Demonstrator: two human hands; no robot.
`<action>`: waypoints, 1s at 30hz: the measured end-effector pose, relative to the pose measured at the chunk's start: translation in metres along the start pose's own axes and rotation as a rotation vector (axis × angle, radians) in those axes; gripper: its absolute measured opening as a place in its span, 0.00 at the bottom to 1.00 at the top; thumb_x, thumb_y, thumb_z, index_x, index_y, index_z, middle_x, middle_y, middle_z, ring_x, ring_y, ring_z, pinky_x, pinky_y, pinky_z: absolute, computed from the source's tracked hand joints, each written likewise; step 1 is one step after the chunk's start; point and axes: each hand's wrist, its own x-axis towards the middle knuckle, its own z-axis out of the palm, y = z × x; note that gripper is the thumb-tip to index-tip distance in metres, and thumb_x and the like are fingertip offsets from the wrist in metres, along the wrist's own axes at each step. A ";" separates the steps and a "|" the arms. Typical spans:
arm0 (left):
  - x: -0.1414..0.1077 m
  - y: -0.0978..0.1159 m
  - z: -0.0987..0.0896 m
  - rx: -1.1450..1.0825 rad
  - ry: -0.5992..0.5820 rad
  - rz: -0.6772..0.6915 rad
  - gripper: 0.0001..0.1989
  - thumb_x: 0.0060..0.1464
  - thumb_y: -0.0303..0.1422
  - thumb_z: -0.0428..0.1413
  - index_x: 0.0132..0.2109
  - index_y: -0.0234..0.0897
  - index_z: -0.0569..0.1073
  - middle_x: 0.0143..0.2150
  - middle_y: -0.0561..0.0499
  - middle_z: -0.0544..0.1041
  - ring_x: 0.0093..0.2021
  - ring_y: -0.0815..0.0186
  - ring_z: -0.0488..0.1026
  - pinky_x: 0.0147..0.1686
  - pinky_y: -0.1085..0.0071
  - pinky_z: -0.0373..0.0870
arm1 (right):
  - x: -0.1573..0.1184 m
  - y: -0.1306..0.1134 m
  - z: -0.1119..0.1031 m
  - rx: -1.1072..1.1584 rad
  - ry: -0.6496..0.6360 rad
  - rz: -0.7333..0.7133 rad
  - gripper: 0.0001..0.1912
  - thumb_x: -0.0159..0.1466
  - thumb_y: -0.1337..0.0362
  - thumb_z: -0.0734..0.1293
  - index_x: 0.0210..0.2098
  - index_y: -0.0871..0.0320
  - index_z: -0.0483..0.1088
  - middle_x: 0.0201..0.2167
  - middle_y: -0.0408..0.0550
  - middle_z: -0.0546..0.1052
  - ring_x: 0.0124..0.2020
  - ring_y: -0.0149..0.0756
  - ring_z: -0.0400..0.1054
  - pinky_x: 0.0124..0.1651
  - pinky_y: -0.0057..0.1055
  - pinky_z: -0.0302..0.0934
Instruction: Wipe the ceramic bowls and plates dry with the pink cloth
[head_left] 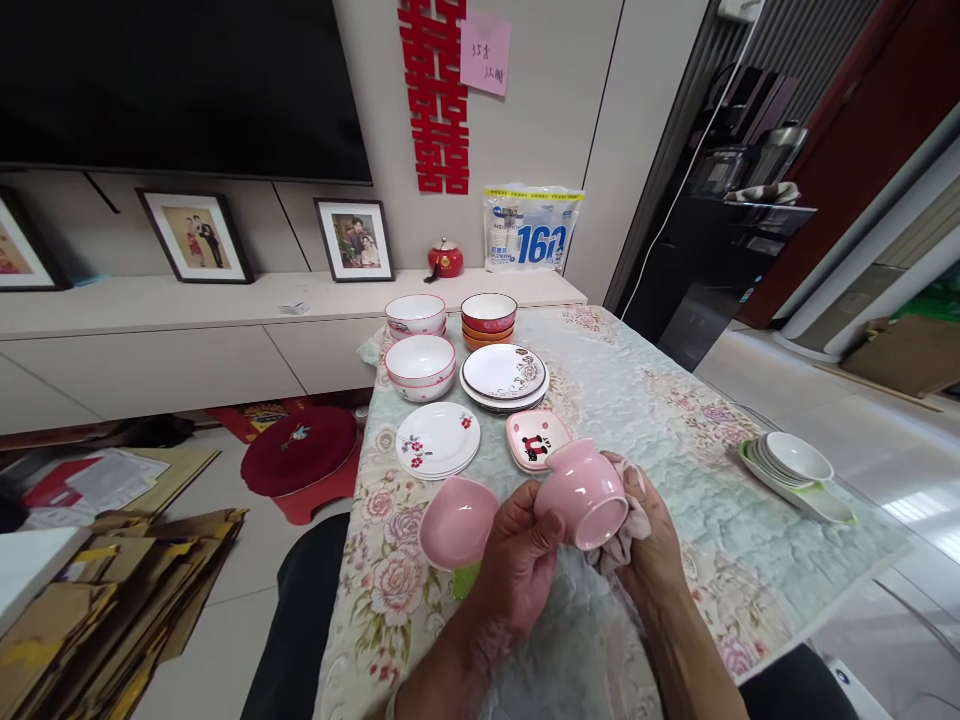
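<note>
A glossy pink bowl point(581, 492) is held up over the table, tilted with its round foot facing me. My left hand point(521, 550) grips its left side, the thumb lying on the outside. On the right side, my right hand point(649, 540) holds a pale crumpled cloth point(626, 530) against the bowl. Another pink bowl point(457, 522) rests on the table left of my left hand, with a green piece point(465, 580) partly visible below it. Just behind the held bowl sits a square pink-rimmed dish point(536, 438) with a cartoon figure.
Floral plates point(437, 438), brown-patterned plates point(502, 372), white bowls point(420, 362) and red and orange bowls point(488, 315) stand stacked at the back. Small white bowls point(796, 458) sit on a long dish at right. A red stool point(300, 455) and flattened cardboard point(150, 600) are at left.
</note>
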 end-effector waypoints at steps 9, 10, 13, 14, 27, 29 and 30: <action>-0.001 0.008 0.001 0.032 -0.042 -0.168 0.17 0.41 0.37 0.71 0.38 0.33 0.79 0.30 0.51 0.74 0.33 0.68 0.67 0.38 0.71 0.62 | 0.002 -0.014 -0.013 -0.005 0.029 -0.017 0.20 0.55 0.47 0.73 0.34 0.58 0.73 0.24 0.43 0.75 0.18 0.29 0.65 0.21 0.26 0.61; -0.001 0.008 0.002 0.064 -0.028 -0.170 0.18 0.41 0.38 0.71 0.39 0.34 0.79 0.30 0.52 0.73 0.33 0.69 0.65 0.37 0.71 0.61 | 0.004 -0.015 -0.016 -0.050 0.032 -0.036 0.20 0.55 0.47 0.74 0.33 0.59 0.74 0.26 0.45 0.76 0.21 0.31 0.67 0.23 0.26 0.62; -0.001 0.006 0.002 0.143 0.002 -0.140 0.19 0.39 0.40 0.71 0.37 0.34 0.78 0.29 0.53 0.71 0.31 0.70 0.61 0.35 0.72 0.58 | 0.008 -0.014 -0.023 -0.235 0.048 -0.127 0.20 0.57 0.47 0.72 0.34 0.59 0.76 0.29 0.47 0.78 0.27 0.35 0.70 0.28 0.28 0.64; 0.000 0.005 0.001 0.168 0.000 -0.120 0.19 0.39 0.40 0.71 0.35 0.33 0.77 0.28 0.54 0.69 0.30 0.70 0.60 0.34 0.72 0.57 | 0.008 -0.014 -0.024 -0.314 0.062 -0.187 0.19 0.58 0.47 0.71 0.35 0.58 0.77 0.30 0.47 0.79 0.29 0.36 0.71 0.31 0.30 0.65; -0.001 0.001 -0.001 0.366 0.027 0.116 0.12 0.53 0.39 0.63 0.33 0.36 0.72 0.28 0.55 0.70 0.30 0.69 0.61 0.34 0.71 0.59 | -0.026 0.002 0.013 -1.020 -0.182 -1.061 0.28 0.67 0.68 0.63 0.66 0.52 0.61 0.62 0.54 0.69 0.64 0.51 0.62 0.64 0.56 0.57; -0.001 0.001 -0.001 0.348 0.009 0.110 0.12 0.52 0.39 0.63 0.32 0.36 0.71 0.27 0.56 0.69 0.29 0.70 0.60 0.32 0.72 0.59 | -0.023 0.006 0.013 -0.969 -0.161 -1.100 0.28 0.67 0.70 0.63 0.65 0.50 0.63 0.59 0.52 0.72 0.62 0.49 0.64 0.64 0.55 0.57; -0.002 0.001 -0.001 0.345 -0.011 0.099 0.13 0.52 0.39 0.63 0.31 0.36 0.71 0.26 0.56 0.69 0.28 0.69 0.61 0.32 0.71 0.59 | -0.020 0.006 0.011 -0.925 -0.122 -1.070 0.26 0.67 0.71 0.63 0.63 0.50 0.66 0.58 0.51 0.74 0.61 0.47 0.66 0.64 0.53 0.58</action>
